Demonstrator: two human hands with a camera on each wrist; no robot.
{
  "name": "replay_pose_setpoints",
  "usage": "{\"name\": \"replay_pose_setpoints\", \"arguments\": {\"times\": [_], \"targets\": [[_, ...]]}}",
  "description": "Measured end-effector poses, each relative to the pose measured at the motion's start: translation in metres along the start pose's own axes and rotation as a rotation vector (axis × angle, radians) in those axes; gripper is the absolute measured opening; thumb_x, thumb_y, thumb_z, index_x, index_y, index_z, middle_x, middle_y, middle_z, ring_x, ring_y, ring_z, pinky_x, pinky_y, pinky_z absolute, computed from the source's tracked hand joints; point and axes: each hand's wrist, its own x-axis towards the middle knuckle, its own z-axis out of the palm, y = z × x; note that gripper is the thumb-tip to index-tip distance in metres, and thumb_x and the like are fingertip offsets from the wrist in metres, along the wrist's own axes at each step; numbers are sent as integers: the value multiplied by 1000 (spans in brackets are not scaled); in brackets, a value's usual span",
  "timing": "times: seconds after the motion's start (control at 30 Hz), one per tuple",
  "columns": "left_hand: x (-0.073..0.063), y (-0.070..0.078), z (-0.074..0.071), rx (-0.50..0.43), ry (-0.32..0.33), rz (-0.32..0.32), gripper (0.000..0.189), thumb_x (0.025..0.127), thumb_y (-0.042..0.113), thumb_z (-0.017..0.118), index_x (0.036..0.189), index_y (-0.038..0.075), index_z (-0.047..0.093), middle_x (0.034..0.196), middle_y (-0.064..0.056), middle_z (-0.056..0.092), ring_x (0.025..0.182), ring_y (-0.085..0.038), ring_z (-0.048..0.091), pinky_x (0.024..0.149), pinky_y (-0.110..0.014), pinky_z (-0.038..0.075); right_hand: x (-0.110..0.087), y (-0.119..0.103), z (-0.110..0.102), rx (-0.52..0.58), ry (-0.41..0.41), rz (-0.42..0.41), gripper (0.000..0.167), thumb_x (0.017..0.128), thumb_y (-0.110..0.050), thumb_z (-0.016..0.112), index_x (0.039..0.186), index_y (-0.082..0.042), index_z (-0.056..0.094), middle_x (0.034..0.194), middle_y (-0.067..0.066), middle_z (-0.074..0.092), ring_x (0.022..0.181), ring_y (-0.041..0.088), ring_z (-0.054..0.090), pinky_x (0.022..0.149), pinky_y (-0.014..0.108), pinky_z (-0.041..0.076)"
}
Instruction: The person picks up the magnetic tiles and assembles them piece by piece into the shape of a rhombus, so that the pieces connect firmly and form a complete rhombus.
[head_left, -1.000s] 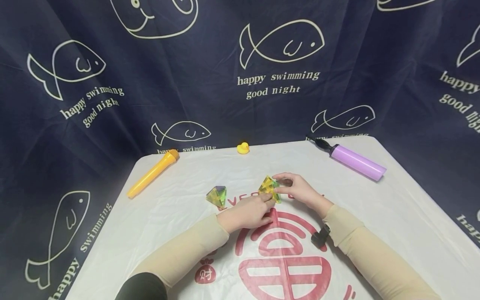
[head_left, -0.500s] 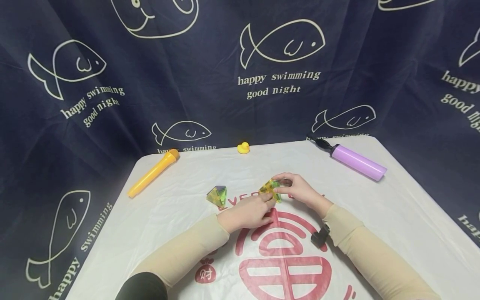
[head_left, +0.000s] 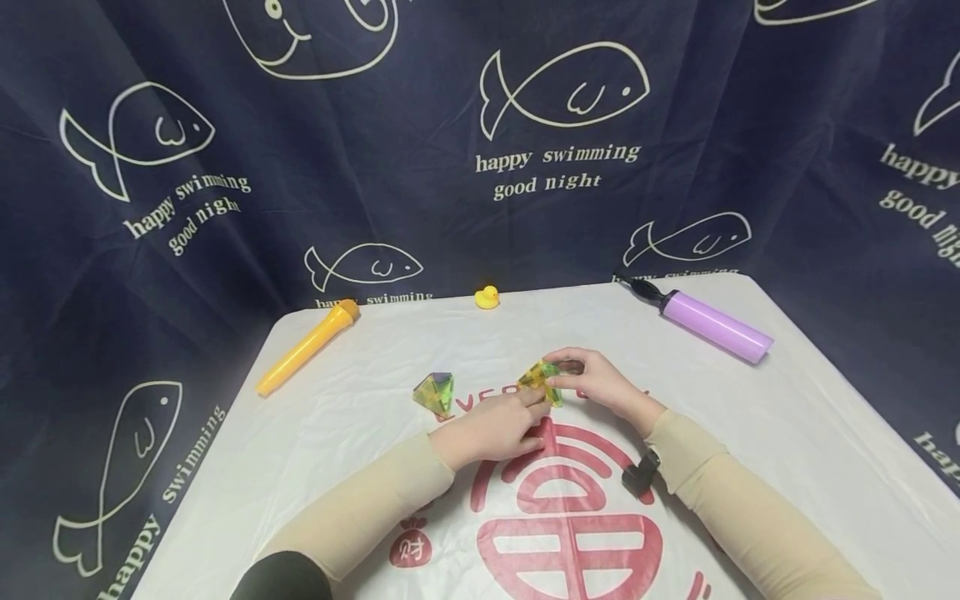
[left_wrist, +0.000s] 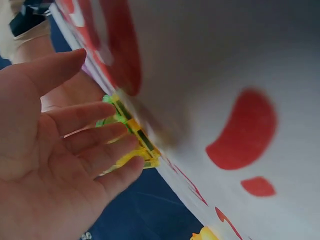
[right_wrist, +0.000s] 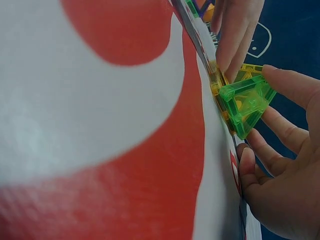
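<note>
My left hand (head_left: 491,429) lies low over the table, its fairly straight fingers touching a yellow magnetic tile (left_wrist: 152,159) in the left wrist view. From the right, my right hand (head_left: 596,375) pinches a green triangular magnetic tile (right_wrist: 250,100) between thumb and fingers. The green tile stands tilted up against the yellow tiles, and together they form a small translucent cluster. A pyramid-like piece of magnetic tiles (head_left: 435,393), yellow, green and purple, sits apart to the left of the hands. Part of the cluster is hidden behind my fingers.
An orange toy microphone (head_left: 307,348) lies at the table's left edge. A yellow rubber duck (head_left: 487,297) sits at the back edge, and a purple hand pump (head_left: 716,325) lies at the back right. A dark blue curtain (head_left: 420,167) hangs behind the white tablecloth (head_left: 300,450).
The yellow panel in the cluster has tipped lower and its peak has shifted right since one second ago. Both hands stay almost in place.
</note>
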Motion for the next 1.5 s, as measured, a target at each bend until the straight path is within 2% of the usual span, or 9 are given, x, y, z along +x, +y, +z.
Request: {"name": "replay_pose_setpoints", "arguments": {"times": [0.13,0.27,0.37,0.57,0.77,0.9,1.1,1.23,1.5], "targets": [[-22,-5,0,-285,-18,7,45,102,34,63,138,8,62,133,-5,64,120,-13,61,103,-24,46,2,-1,-2,-55,-39,-39,47,92,-15,77,133,2,63,135,20,62,124,38,56,74,23,51],[-57,-19,-3,-597,-34,-22,38,100,33,67,130,9,69,116,5,70,103,-3,63,93,-21,50,3,-2,-10,-142,-116,-97,57,88,-15,81,139,1,60,139,19,60,126,37,55,87,38,56],[-83,-36,-4,-714,-27,-84,30,98,31,68,121,11,72,110,8,71,97,-2,64,89,-25,53,4,-2,-17,-220,-182,-137,68,84,-15,85,143,0,56,144,20,56,133,40,50,100,53,49],[-121,-75,-9,-678,20,-311,11,92,25,74,92,14,72,79,7,65,67,-11,60,65,-29,52,5,-1,-24,-334,-276,-175,83,76,-13,90,149,-5,50,152,20,47,140,42,40,111,60,37],[-126,-100,-20,-436,137,-629,26,85,21,81,98,2,68,87,-9,68,79,-25,63,76,-43,55,5,3,-20,-415,-276,-244,84,76,-10,90,149,-4,49,149,21,50,126,36,50,93,45,53],[-118,-112,-19,-381,198,-546,63,81,22,86,130,-7,60,124,-24,64,115,-40,61,103,-53,47,4,2,-16,-442,-247,-277,82,75,-10,91,146,-3,52,145,20,53,118,32,53,79,35,55],[-103,-122,-13,-392,189,-344,78,77,21,89,141,-6,53,139,-23,58,130,-39,54,113,-51,38,6,-1,-12,-536,-165,-333,81,71,-17,94,139,3,55,137,22,59,124,38,56,101,51,49],[-96,-122,-10,-388,169,-337,70,77,20,89,136,-5,59,134,-20,63,125,-36,58,111,-49,41,7,-3,-10,-571,-120,-335,82,70,-20,95,136,8,56,130,24,62,122,42,56,108,56,42],[-82,-119,-4,-400,149,-365,61,79,20,88,131,0,63,126,-14,67,116,-29,63,106,-45,46,4,-3,-14,-544,-119,-302,75,71,-20,94,132,9,60,117,18,66,105,34,62,96,53,50]]}}
